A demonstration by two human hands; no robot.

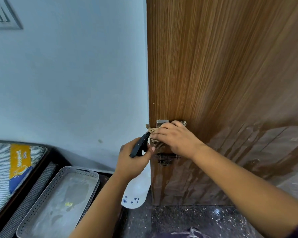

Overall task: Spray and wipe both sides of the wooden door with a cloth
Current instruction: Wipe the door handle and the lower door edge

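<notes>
Nearest the camera, two bare forearms are seen reaching forward to the wooden door (222,66). A white spray bottle (136,189) with a black trigger head is held in the left hand (132,160), its fingers closed round the neck, the nozzle pointed at the door's edge. The right hand (175,138) is pressed on the door at the metal latch (162,123), its fingers bunched on what appears to be a small tan cloth (153,130), mostly hidden under them. Wet streaks and runs are visible over the lower part of the door face, while the upper part looks dry; so this side is judged sprayed low down and now being wiped around the hardware. The upper panel is judged still to be done, and the other side cannot be seen. Little room is left on the left: the door's free edge stands near the pale wall (67,74), with a perforated grey tray (91,176) and a mattress (15,165) just below. More open floor (187,219) lies to the right.
</notes>
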